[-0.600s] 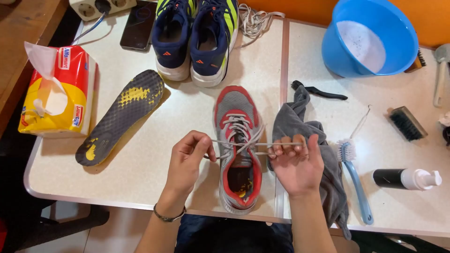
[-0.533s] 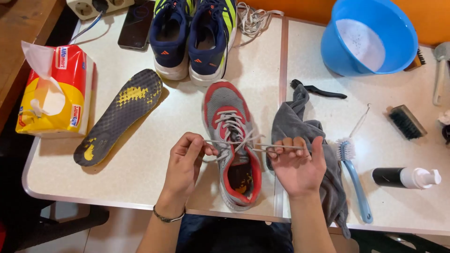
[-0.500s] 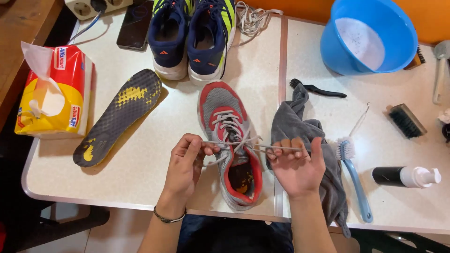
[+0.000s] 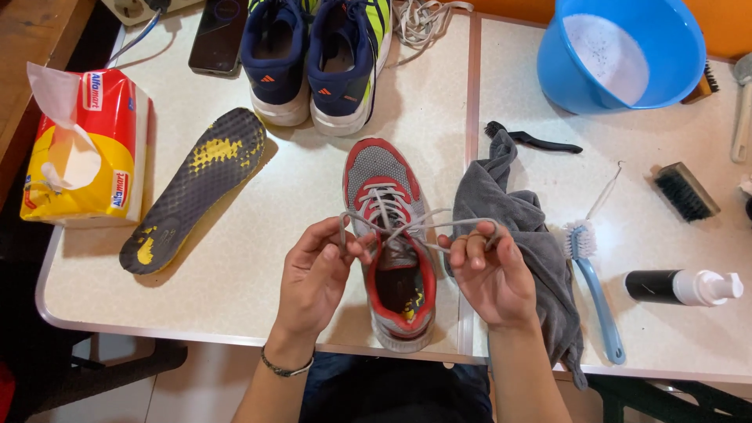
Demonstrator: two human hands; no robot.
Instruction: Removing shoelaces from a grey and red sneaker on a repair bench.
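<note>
head view, looking down on a white table. a grey and red shoe lies toe away from the person, its heel near the table's front edge. the left hand pinches one end of the grey lace between thumb and fingers just left of the tongue; the right hand has the other end looped over its curled fingers, just right of the shoe and over a grey cloth. both ends cross above the upper eyelets. the step in hand appears to be working the lace at the top of the shoe; it is likely done best with even pull on both ends, the lace kept flat and the shoe steady on the table. beside the work: a loose insole, a tissue pack, a pair of blue shoes, a blue basin, a blue brush, a black brush, a pump bottle.
</note>
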